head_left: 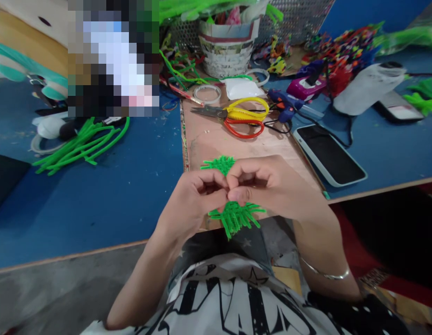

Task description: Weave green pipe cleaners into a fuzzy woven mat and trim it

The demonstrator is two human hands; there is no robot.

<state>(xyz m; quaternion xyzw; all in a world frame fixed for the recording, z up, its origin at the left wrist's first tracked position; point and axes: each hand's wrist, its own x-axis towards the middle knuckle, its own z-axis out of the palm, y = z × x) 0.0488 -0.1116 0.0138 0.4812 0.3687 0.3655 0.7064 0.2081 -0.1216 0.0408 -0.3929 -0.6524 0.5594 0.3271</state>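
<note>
The green fuzzy thing (236, 218) pokes out from behind the hands, by the board's (216, 144) near edge. The left hand (189, 200) and right hand (276, 186) pinch tight, tips together; what they pinch is hidden.

Worn on head, single view, wide in sweep. Looking forward and steeply down over black-and-white printed shirt (250, 298) at bottom centre of frame. Aimed at bare left hand (191, 200) and bare right hand (275, 188), close to lens, near middle. Facing across blue tabletop (142, 200) toward white woven pot-shaped container (226, 53), farther off, upper centre. Showing front table edge (79, 255) on slant, lower at left than right.
</note>
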